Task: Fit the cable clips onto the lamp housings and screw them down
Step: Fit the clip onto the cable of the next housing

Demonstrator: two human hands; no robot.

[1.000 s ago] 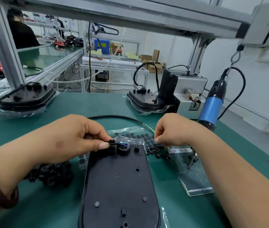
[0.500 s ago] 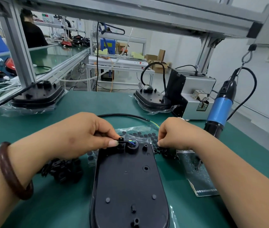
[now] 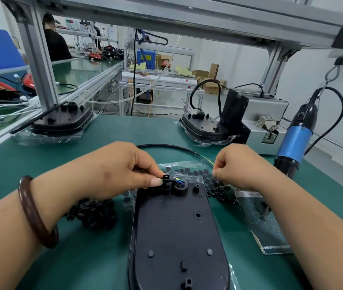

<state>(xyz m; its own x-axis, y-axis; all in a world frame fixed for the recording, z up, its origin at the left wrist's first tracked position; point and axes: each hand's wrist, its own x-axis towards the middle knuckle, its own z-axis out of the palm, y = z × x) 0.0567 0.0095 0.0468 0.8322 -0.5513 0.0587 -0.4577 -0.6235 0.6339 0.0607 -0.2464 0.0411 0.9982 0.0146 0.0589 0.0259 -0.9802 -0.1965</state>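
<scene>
Fingers | left hand [image 3: 114, 170]: pinching cable clip [image 3: 166, 181] on lamp housing [image 3: 177, 237] | right hand [image 3: 237, 166]: grip unclear

green bench [image 3: 124, 132] with lamp housings [image 3: 177, 227], clips [image 3: 92, 214]

both bare forearms come in from the bottom corners, converging toward centre. left hand [image 3: 116, 170] is knuckles up, thumb [image 3: 156, 182] and forefinger pinching a small black plastic cable clip [image 3: 166, 177] at the tips, other fingers curled under. right hand [image 3: 237, 166] is a loose fist, back up, fingertips tucked down out of sight; can't tell if it holds anything. hands near each other, not touching.
</scene>
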